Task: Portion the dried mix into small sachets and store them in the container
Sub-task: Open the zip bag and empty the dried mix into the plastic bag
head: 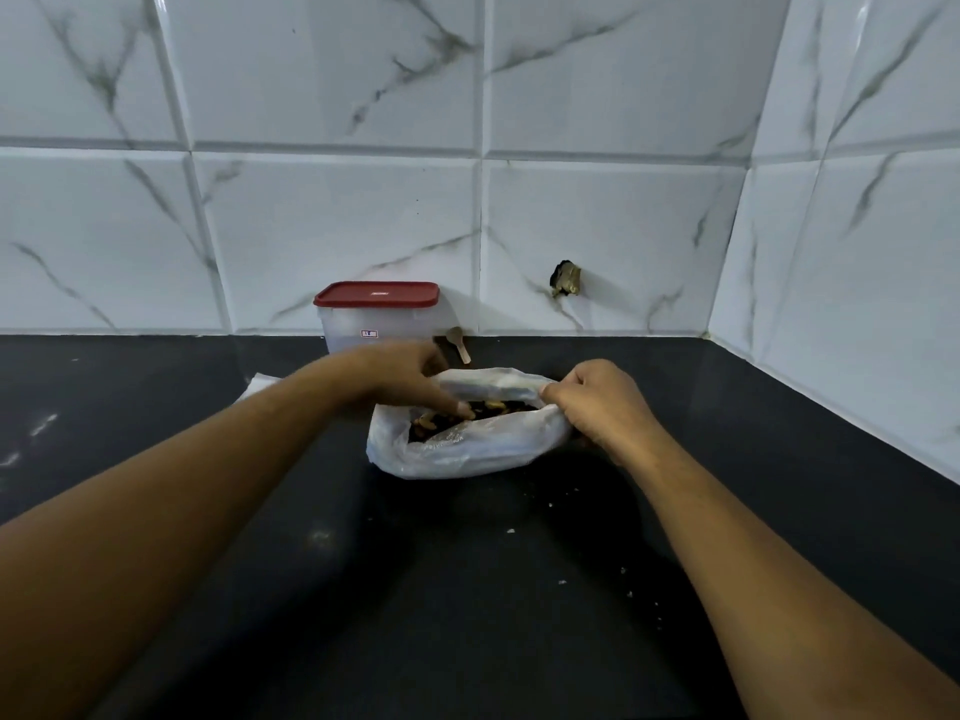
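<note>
White marble-look wall tiles (337, 226) close the scene behind and at the right, and below them lies a black stone tabletop (467, 615). On it, near the middle, rests a translucent white plastic bag (467, 452) with its mouth open upward. Behind the bag, against the wall, stands a clear plastic container with a red lid (358, 324); the lid is on.

The left grip (400, 374), a bare hand, reaches over the left rim of the bag and its fingers go down into the brown dried mix (498, 406). I cannot tell if they already pinch some pieces. The right grip (602, 402) is curled tight around the right edge of the bag and holds the mouth open.

A small wooden scoop (460, 345) lies just beside the container, and a few pale crumbs (561, 582) are scattered on the tabletop.

I judge that the work is at its beginning: the mix is all in the bag and no filled sachet is visible. The next move calls for taking out one small portion without tearing or tipping the bag.
</note>
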Motion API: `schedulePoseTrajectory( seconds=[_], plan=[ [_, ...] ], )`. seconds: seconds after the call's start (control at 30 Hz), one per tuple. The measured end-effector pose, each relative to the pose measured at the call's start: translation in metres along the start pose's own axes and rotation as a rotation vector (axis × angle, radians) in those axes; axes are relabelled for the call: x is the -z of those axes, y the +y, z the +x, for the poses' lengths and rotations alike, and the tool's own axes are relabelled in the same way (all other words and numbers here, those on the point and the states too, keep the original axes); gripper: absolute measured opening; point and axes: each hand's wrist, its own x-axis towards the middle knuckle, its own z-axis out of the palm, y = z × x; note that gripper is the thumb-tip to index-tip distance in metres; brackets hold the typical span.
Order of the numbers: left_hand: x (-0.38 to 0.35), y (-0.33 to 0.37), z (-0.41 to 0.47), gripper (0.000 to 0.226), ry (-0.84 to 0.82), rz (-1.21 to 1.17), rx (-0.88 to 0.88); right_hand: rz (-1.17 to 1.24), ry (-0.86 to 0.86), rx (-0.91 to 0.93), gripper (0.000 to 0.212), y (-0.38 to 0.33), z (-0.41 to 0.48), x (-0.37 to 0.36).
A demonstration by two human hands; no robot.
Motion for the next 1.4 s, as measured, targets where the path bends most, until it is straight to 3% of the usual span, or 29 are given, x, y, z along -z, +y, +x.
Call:
schedulePoseTrajectory(
  seconds=[0.17,0.23,0.37,0.6,0.67,0.9,1.03,1.13,1.23,1.3,1.4],
  plan=[
    [0.014,-0.028,-0.047,0.070,-0.096,-0.040,0.339,0.017,-0.040,0.028,0.021,-0.005,-0.004,0.003],
    [0.010,-0.029,-0.058,0.063,-0.150,-0.133,0.398,0.062,-0.097,0.014,0.026,-0.008,-0.008,0.002],
    [-0.001,-0.021,-0.065,0.036,-0.095,-0.393,0.339,0.077,-0.161,0.004,0.028,-0.014,-0.014,0.003],
    [-0.010,-0.021,-0.065,0.019,0.116,-0.615,0.319,0.048,-0.217,-0.060,0.016,-0.019,-0.015,0.009],
    [-0.008,-0.032,-0.063,0.017,0.172,-0.605,0.336,0.041,-0.196,-0.069,0.008,-0.014,-0.014,0.013],
    [0.002,-0.050,-0.061,0.014,0.208,-0.492,0.329,-0.120,-0.163,-0.072,0.015,-0.015,-0.013,0.020],
    [0.012,-0.050,-0.058,0.017,0.186,-0.465,0.338,-0.220,-0.269,-0.096,0.015,-0.023,-0.017,0.028],
    [0.010,-0.048,-0.057,0.006,0.246,-0.467,0.361,-0.338,-0.369,-0.070,0.015,-0.029,-0.018,0.030],
    [0.001,-0.045,-0.053,0.021,0.280,-0.589,0.391,-0.327,-0.502,-0.065,0.005,-0.040,-0.018,0.034],
    [-0.006,-0.041,-0.051,0.034,0.264,-0.754,0.395,-0.311,-0.562,-0.070,0.018,-0.047,-0.017,0.038],
    [-0.017,-0.031,-0.050,0.052,0.305,-0.856,0.332,-0.351,-0.496,-0.032,0.042,-0.054,-0.013,0.030]
  ],
)
